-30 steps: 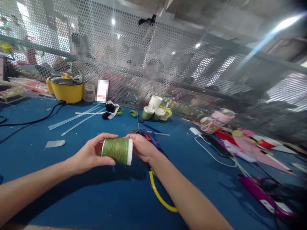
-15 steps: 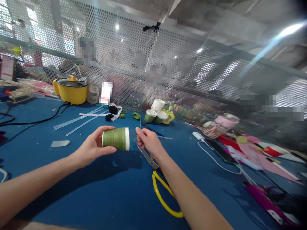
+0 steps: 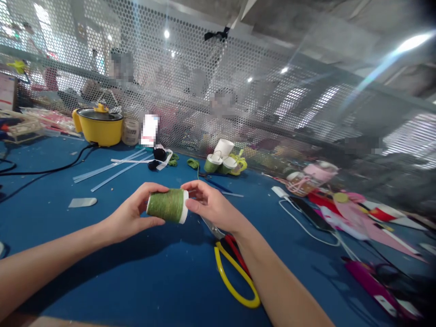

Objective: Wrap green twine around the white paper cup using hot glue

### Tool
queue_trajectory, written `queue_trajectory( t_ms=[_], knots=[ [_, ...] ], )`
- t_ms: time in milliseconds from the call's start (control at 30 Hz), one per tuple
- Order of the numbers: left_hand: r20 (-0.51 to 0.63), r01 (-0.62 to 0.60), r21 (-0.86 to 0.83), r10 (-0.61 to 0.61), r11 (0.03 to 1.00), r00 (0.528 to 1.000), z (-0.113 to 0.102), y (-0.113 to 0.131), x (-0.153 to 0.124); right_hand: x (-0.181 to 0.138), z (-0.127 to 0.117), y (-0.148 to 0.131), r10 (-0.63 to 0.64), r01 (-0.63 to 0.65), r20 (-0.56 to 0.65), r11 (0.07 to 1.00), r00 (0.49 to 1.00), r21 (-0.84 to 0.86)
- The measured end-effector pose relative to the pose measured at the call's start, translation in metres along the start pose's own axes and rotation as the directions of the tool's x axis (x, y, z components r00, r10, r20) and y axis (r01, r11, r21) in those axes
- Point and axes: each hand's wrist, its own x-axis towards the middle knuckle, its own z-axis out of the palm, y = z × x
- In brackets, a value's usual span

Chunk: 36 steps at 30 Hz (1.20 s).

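A small white cup wound with green yarn (image 3: 166,205) lies on its side in the air above the blue table. My left hand (image 3: 145,206) grips its narrower end, thumb below and fingers over the top. At the white rim on the other end, my right hand (image 3: 207,202) has its thumb and fingers closed on the edge. Scissors (image 3: 235,277) with yellow and red handles lie under my right wrist, their blades partly hidden. Behind the hands are a small green yarn bundle (image 3: 193,163) and more white cups with green winding (image 3: 214,162).
A yellow electric pot (image 3: 101,129) and a jar (image 3: 130,131) stand at the back left. Clear strips (image 3: 109,168) lie nearby. To the right are a phone (image 3: 311,212) with a white cable, pink and red pieces (image 3: 361,215) and a purple tool (image 3: 369,288). A perforated screen (image 3: 184,91) borders the back.
My right hand has moved left and turned, and now takes hold of the cup's white rim. The cup has tilted slightly, its rim end lower. My left hand keeps its grip.
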Motion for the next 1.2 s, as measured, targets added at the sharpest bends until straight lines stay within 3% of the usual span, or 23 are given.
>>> queue_trajectory(
  t_ms=[133,333,500,667,833,967,1200],
  knots=[
    [0.020,-0.017,0.022,0.017,1.000,1.000,0.000,0.000,-0.001,0.001,-0.001,0.003,0.013,-0.014,0.018,0.999,1.000,0.052],
    [0.087,0.173,-0.200,-0.158,0.964,0.984,0.000,0.007,0.002,-0.001,0.004,0.001,0.004,-0.004,0.000,1.000,1.000,-0.018],
    [0.107,0.279,-0.076,-0.270,0.957,0.957,-0.003,0.010,0.003,-0.004,0.008,-0.002,-0.109,0.108,0.003,0.975,0.994,-0.194],
    [0.094,0.189,0.021,-0.190,0.982,0.977,-0.002,0.009,-0.001,-0.001,0.005,0.005,-0.103,0.103,0.005,0.991,0.995,-0.091],
    [0.097,0.045,0.243,-0.071,0.969,0.993,-0.002,0.007,-0.003,0.003,0.006,0.014,0.031,-0.033,-0.021,0.995,0.999,-0.091],
    [0.125,-0.009,0.299,-0.030,0.954,0.992,-0.003,0.004,-0.004,0.003,0.005,0.018,0.138,-0.139,-0.018,0.986,0.990,-0.094],
    [0.146,-0.044,0.346,-0.008,0.937,0.989,-0.004,0.000,-0.005,0.005,-0.001,0.021,0.244,-0.279,-0.193,0.943,0.950,-0.183]
  ],
)
